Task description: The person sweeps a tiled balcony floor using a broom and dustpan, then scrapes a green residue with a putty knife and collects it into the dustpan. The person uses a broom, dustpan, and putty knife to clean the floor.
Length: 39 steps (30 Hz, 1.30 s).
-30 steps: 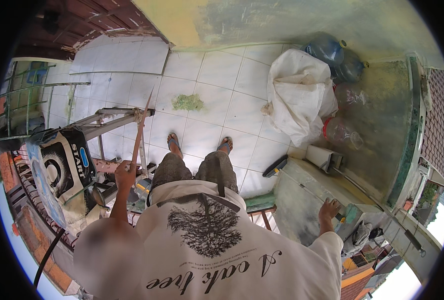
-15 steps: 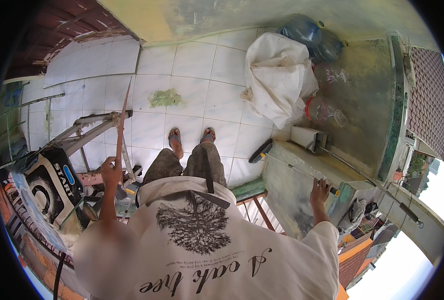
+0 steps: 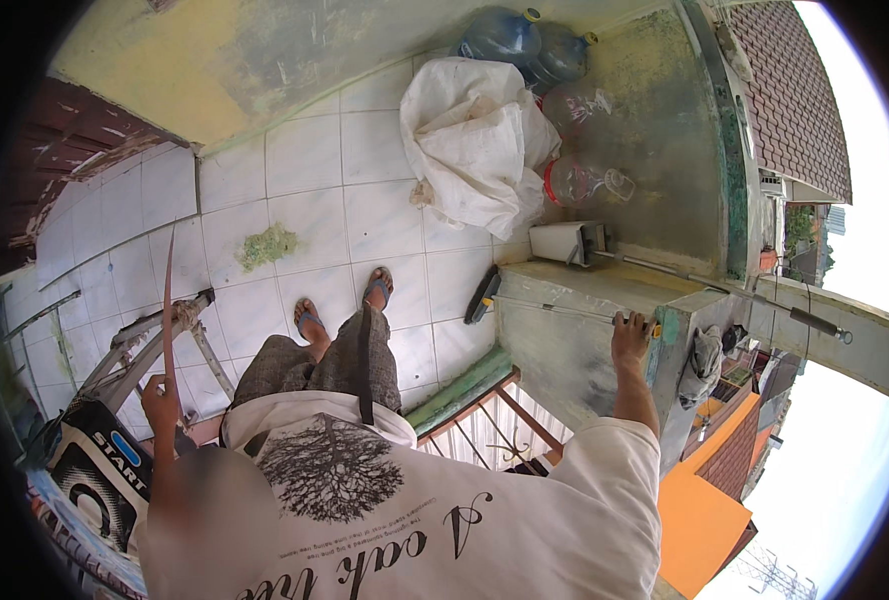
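I look down my own body at a white tiled floor [image 3: 365,190] and my sandalled feet. My left hand [image 3: 162,400] is closed around the lower part of a long thin reddish slat [image 3: 169,300] that stands upright beside a metal stepladder [image 3: 145,345]. My right hand [image 3: 630,340] reaches out to a mossy concrete ledge [image 3: 565,340] and grips the yellow-tipped end of a thin metal rod [image 3: 555,308] lying across the ledge top.
A white sack [image 3: 475,140] slumps against the wall, with blue water jugs [image 3: 525,40] and clear jars [image 3: 580,182] beside it. A small white box [image 3: 565,242] sits on the ledge. A printed carton [image 3: 100,475] stands at lower left and a railing [image 3: 485,420] runs below me.
The view has swung toward the ledge and the wall. My left hand still holds the slat, which now stands more upright. My right hand sits higher along the ledge.
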Tool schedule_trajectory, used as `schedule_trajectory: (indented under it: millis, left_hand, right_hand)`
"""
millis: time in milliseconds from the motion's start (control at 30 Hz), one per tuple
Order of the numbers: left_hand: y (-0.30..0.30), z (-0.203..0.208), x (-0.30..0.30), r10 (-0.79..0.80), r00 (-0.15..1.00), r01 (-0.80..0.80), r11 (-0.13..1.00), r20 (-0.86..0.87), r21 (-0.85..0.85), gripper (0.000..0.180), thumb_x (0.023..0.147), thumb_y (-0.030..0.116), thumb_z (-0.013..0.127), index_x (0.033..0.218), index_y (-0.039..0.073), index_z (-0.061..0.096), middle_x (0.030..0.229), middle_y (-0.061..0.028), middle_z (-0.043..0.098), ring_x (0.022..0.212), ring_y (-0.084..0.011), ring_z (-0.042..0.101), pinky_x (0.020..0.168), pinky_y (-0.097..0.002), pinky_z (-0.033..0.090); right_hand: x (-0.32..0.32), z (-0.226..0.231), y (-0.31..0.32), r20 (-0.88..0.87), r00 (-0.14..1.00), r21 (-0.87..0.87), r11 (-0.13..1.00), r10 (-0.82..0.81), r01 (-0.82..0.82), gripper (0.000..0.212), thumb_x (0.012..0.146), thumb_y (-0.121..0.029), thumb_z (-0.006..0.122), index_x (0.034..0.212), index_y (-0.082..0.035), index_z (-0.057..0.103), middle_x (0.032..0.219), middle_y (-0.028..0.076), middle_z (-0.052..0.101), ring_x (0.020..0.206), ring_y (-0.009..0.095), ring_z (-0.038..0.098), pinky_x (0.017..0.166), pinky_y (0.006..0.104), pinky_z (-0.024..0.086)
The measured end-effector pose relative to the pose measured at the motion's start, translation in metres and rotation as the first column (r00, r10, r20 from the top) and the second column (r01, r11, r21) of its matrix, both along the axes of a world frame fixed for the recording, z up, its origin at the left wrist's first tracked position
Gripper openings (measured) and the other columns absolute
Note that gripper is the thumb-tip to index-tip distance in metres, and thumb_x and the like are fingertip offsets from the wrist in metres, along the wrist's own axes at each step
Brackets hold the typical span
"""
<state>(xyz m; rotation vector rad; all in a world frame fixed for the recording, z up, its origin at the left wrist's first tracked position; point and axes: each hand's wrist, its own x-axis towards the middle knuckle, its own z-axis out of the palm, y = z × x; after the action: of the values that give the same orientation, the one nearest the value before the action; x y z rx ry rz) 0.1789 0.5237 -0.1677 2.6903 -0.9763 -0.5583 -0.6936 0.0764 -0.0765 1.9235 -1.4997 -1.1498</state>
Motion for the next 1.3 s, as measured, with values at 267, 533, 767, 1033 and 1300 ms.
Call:
schedule_trajectory:
  millis: [267,533,767,1033,1300]
  left_hand:
    - [-0.043,0.001,0.009,-0.168,0.985,0.167,0.986,0.038,0.017,0.024,0.093,0.020,0.065,0.099,-0.002,0.070,0.093,-0.0167,0.071,0.088,-0.0321,0.066,0.082,-0.0417,0.050]
    - [-0.169,0.020,-0.034,-0.320,0.943,0.312,0.946,-0.093,-0.088,0.020,0.093,0.018,0.063,0.097,0.000,0.070,0.089,-0.0127,0.071,0.081,-0.0251,0.064,0.076,-0.0373,0.049]
    - [-0.211,0.071,-0.051,-0.328,0.944,0.325,0.944,-0.044,-0.056,0.019,0.093,0.016,0.062,0.097,0.000,0.070,0.087,-0.0115,0.071,0.076,-0.0227,0.062,0.073,-0.0363,0.048]
    - [-0.181,0.072,-0.048,-0.270,0.963,0.268,0.960,-0.010,-0.084,0.016,0.092,0.015,0.066,0.096,0.000,0.071,0.085,-0.0128,0.072,0.076,-0.0241,0.064,0.073,-0.0365,0.049]
    - [-0.168,0.086,-0.063,-0.296,0.955,0.297,0.954,0.032,-0.040,0.017,0.091,0.016,0.066,0.098,0.001,0.072,0.085,-0.0132,0.072,0.073,-0.0225,0.064,0.071,-0.0357,0.049]
  right_hand:
    - [0.083,0.052,0.038,0.027,0.919,0.258,0.891,-0.393,0.373,0.022,0.093,-0.023,0.060,0.111,-0.018,0.073,0.111,0.013,0.072,0.112,0.029,0.066,0.103,0.0497,0.045]
    - [-0.016,0.082,0.125,0.095,0.462,0.539,0.436,-0.882,0.721,0.033,0.098,-0.033,0.057,0.125,-0.019,0.071,0.127,0.010,0.070,0.120,0.030,0.065,0.099,0.0460,0.050]
    - [-0.079,0.036,0.168,-0.016,0.367,0.500,0.311,-0.930,0.808,0.035,0.099,-0.037,0.055,0.127,-0.022,0.070,0.131,0.008,0.068,0.125,0.028,0.063,0.103,0.0468,0.048]
    - [-0.125,0.021,0.211,-0.125,0.569,0.405,0.481,-0.813,0.777,0.038,0.098,-0.028,0.054,0.135,-0.021,0.058,0.132,0.010,0.065,0.126,0.028,0.061,0.107,0.0479,0.044]
    - [-0.157,0.007,0.263,-0.159,0.712,0.340,0.639,-0.684,0.690,0.050,0.094,-0.018,0.060,0.142,-0.023,0.048,0.124,0.009,0.063,0.120,0.027,0.061,0.108,0.0480,0.041]
